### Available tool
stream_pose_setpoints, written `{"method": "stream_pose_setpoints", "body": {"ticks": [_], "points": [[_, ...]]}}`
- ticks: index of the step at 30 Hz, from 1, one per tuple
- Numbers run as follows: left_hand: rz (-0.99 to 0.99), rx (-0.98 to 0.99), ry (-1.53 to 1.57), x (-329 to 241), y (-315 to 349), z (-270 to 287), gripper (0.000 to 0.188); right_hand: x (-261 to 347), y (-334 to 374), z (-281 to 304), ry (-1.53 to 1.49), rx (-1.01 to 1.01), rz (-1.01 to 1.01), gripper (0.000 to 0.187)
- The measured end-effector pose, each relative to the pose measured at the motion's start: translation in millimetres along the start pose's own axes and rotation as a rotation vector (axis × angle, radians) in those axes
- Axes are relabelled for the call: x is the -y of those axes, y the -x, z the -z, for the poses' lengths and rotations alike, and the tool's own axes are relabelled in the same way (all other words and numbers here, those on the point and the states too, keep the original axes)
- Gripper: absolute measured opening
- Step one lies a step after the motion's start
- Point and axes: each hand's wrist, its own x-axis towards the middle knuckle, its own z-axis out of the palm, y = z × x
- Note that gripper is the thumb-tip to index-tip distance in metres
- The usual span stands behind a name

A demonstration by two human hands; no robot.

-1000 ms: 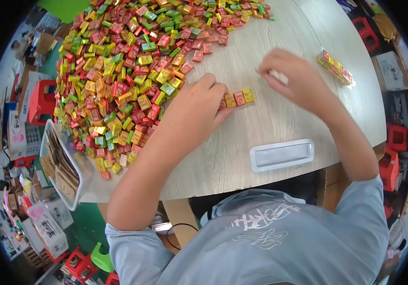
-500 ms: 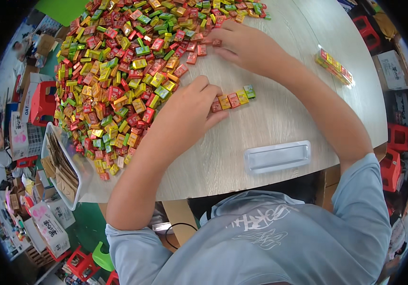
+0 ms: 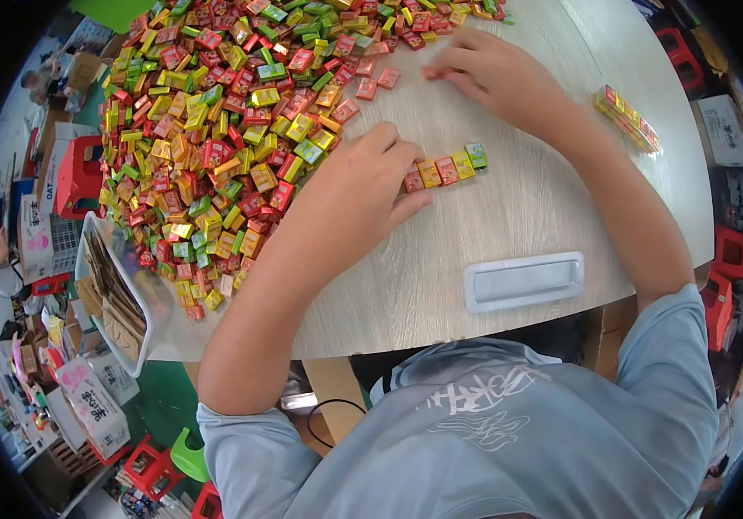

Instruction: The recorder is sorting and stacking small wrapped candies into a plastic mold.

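Observation:
A short row of small candy-sized boxes [image 3: 447, 169], in red, orange, yellow and green, lies on the table in front of me. My left hand [image 3: 371, 186] grips the row's left end, the thumb on the near side and the fingers on the far side. Farther off, my right hand [image 3: 497, 82] is above the table with its fingertips pinched on a small red box, mostly hidden by the fingers. Beside it, loose red boxes [image 3: 389, 78] lie at the edge of a large heap of similar little boxes [image 3: 241, 130].
A clear plastic tray [image 3: 524, 282] lies near the table's front edge. Another packed row of boxes [image 3: 626, 118] sits at the right. At the left edge stands a white bin [image 3: 148, 298] with folded cardboard. Red stools [image 3: 77, 177] stand around the table.
My right hand has drawn back from the heap's edge, to the right, with a red box at its fingertips. My left hand stays on the row; the whole view has shifted slightly.

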Motion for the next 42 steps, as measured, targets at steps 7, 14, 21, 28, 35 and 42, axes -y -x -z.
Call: {"method": "stream_pose_setpoints", "body": {"ticks": [7,14,21,28,35,42], "points": [[-0.03,0.004,-0.03,-0.9,-1.5,1.6,0.033,3.9,64.6,44.3,0.057,0.09,-0.028,0.022],[-0.011,0.006,0.002,-6.7,-5.3,3.9,0.034,33.8,82.1,33.0,-0.133,-0.02,-0.424,0.031],[0.022,0.029,0.016,-3.8,-1.6,2.7,0.039,28.8,53.0,15.8,0.042,-0.033,-0.239,0.018],[-0.011,-0.045,0.043,-7.0,-4.2,-3.8,0.043,40.2,76.7,33.2,-0.278,0.235,-0.135,0.023],[0.036,-0.011,-0.015,-10.6,-11.0,-5.9,0.036,55.8,67.6,22.7,-0.248,0.056,-0.207,0.041],[-0.045,-0.102,-0.244,-18.2,-18.0,-20.9,0.038,49.4,74.8,7.5,-0.185,0.03,-0.07,0.03]]}}
